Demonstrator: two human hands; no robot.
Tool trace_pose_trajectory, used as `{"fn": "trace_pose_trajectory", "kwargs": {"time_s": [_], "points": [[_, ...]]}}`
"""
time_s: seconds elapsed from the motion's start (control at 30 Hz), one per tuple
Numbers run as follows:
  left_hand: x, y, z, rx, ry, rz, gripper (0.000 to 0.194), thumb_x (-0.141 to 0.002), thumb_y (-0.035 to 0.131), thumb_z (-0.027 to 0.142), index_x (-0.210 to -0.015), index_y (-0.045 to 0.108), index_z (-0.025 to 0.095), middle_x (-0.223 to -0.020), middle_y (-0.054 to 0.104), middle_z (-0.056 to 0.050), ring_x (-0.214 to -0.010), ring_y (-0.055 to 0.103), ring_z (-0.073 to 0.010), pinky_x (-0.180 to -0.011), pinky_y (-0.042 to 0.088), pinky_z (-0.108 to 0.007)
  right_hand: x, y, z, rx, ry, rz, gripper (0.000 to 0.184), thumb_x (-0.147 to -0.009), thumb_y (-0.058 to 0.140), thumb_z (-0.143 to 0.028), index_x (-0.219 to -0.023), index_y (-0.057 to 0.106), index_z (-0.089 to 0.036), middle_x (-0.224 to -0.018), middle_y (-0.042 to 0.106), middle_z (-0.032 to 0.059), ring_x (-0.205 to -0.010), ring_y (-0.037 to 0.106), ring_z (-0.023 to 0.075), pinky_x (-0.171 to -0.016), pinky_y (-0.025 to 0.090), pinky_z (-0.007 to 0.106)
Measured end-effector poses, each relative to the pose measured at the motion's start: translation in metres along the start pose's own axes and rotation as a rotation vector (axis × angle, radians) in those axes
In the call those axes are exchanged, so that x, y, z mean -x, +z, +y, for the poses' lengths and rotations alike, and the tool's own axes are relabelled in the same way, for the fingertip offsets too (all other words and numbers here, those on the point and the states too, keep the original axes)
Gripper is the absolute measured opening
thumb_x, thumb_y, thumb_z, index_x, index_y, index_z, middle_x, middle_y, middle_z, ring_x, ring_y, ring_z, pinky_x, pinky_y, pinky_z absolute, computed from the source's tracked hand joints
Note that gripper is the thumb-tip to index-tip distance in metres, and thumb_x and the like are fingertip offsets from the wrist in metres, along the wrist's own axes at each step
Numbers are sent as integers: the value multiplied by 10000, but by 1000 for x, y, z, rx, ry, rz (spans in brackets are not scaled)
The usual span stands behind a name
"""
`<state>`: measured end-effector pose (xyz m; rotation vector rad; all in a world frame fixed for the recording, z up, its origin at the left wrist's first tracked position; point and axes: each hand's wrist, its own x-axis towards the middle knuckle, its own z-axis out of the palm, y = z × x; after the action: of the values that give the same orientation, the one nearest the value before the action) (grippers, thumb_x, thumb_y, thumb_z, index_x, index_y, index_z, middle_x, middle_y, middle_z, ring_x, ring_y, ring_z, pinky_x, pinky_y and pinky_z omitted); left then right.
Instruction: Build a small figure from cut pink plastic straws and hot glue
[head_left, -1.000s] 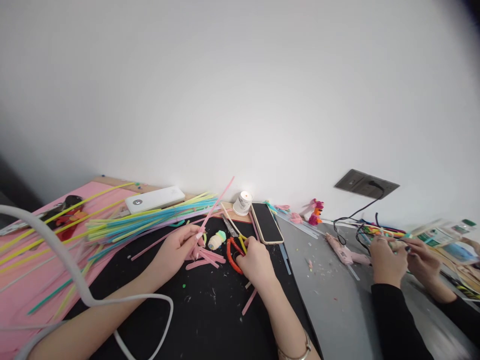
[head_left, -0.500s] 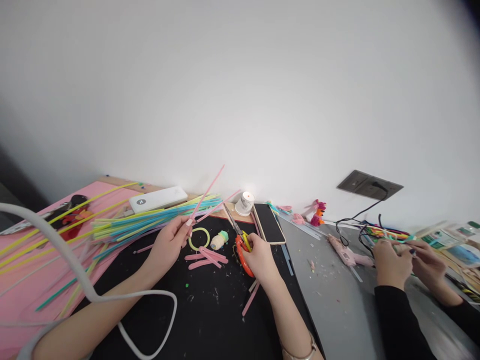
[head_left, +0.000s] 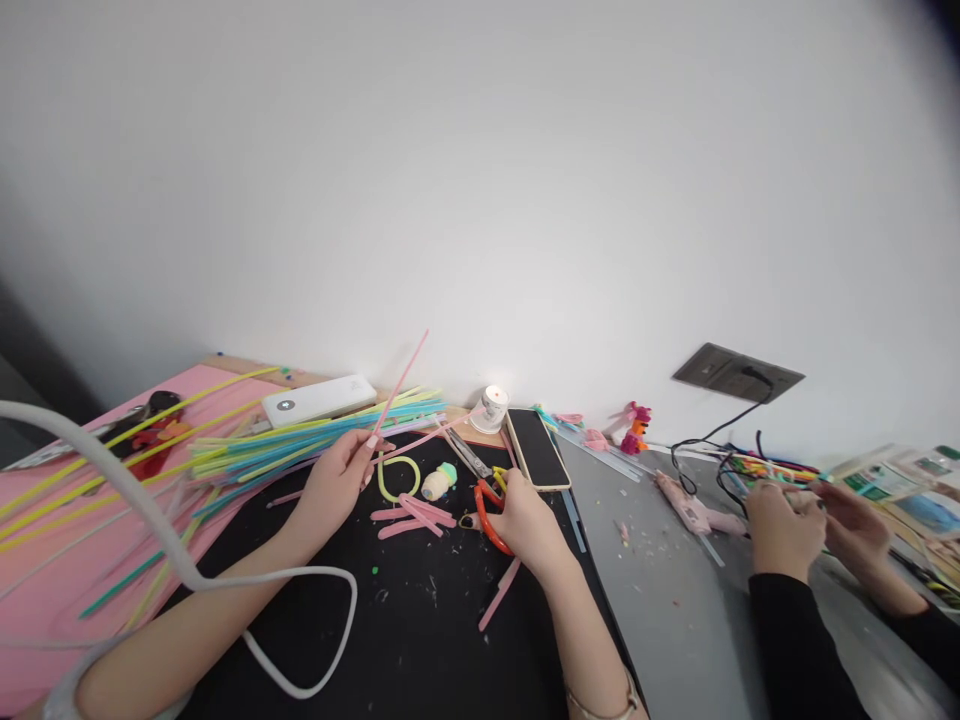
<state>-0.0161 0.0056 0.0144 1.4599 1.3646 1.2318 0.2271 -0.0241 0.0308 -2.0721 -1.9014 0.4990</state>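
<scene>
left hand (head_left: 330, 492) angled inward, pinching pink stem (head_left: 402, 383); right hand (head_left: 527, 524) palm-down, grasping scissors (head_left: 468, 456)

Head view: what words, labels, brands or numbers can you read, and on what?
None legible.
White device: dark round mark and faint marking, too small.
White cup: small markings, too small.
Packages at far right: green-and-white labels, too blurred.
Phone: dark screen, no text visible.
</scene>
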Motion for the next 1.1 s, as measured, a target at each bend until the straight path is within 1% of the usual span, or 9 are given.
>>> {"fn": "trace_pose_trajectory", "kwargs": {"time_s": [0.1, 0.2, 0.3, 0.37, 0.43, 0.6, 0.8, 0.93, 1.1], "points": [[-2, 1, -6, 22, -29, -21, 327, -840, 459, 473, -883, 578, 171, -514, 494, 52, -477, 476, -135, -502, 384, -250, 2, 2, 2, 5, -36, -33, 408, -611, 706, -417, -852, 461, -197, -908, 608, 77, -820, 591, 231, -596, 397, 265], [-4, 2, -12, 46, -79, -34, 328, -816, 488, 480, -890, 571, 172, -569, 575, 22, -556, 584, -165, -505, 414, -249, 2, 1, 2, 35, -50, 1, 386, -606, 711, -409, -821, 471, -196, -931, 603, 90, -826, 586, 233, -573, 384, 260], [-5, 3, -15, 71, -107, -43, 345, -805, 492, 493, -905, 560, 170, -814, 655, -50, -726, 667, -213, -530, 469, -263, 1, 0, 1, 112, -23, 53, 304, -620, 698, -387, -730, 485, -200, -874, 609, 70, -712, 580, 196, -510, 325, 247], [-5, 3, -17, 104, -112, -53, 345, -813, 483, 492, -915, 552, 169, -960, 641, -83, -860, 669, -236, -617, 524, -291, 1, -1, 1, 154, 6, 77, 268, -643, 675, -382, -669, 476, -203, -787, 605, 43, -624, 557, 168, -478, 276, 242], [-6, 3, -19, 137, -110, -54, 326, -820, 484, 478, -904, 553, 171, -1012, 631, -96, -961, 642, -243, -726, 545, -315, 1, -1, 1, 152, 16, 107, 260, -669, 650, -392, -645, 473, -202, -736, 595, 28, -587, 538, 152, -466, 252, 237], [-5, 4, -23, 175, -96, -17, 270, -829, 497, 450, -853, 564, 190, -984, 646, -81, -1016, 604, -222, -843, 525, -313, 2, 0, 1, 73, 3, 165, 250, -685, 631, -385, -615, 474, -203, -674, 569, 7, -539, 487, 128, -453, 240, 229], [-5, 3, -20, 198, -101, -12, 230, -835, 501, 415, -861, 560, 194, -966, 643, -82, -1006, 604, -223, -827, 522, -312, 2, -2, -1, -173, -73, 134, 269, -681, 607, -361, -573, 414, -207, -549, 455, -46, -504, 413, 115, -467, 265, 222], [-6, 0, -16, 2, -34, 20, 228, -838, 470, 420, -851, 564, 212, -885, 628, -57, -891, 607, -234, -745, 513, -321, 1, -4, -8, -319, -117, 171, 220, -715, 553, -322, -606, 402, -205, -575, 451, -49, -531, 413, 111, -497, 305, 211], [-2, -2, -6, -158, 97, 79, 220, -833, 466, 410, -813, 562, 212, -840, 578, -38, -864, 533, -246, -822, 422, -355, 4, -1, -12, -304, -144, 43, 217, -677, 612, -331, -716, 440, -205, -672, 511, -37, -604, 476, 129, -537, 346, 211]]}}
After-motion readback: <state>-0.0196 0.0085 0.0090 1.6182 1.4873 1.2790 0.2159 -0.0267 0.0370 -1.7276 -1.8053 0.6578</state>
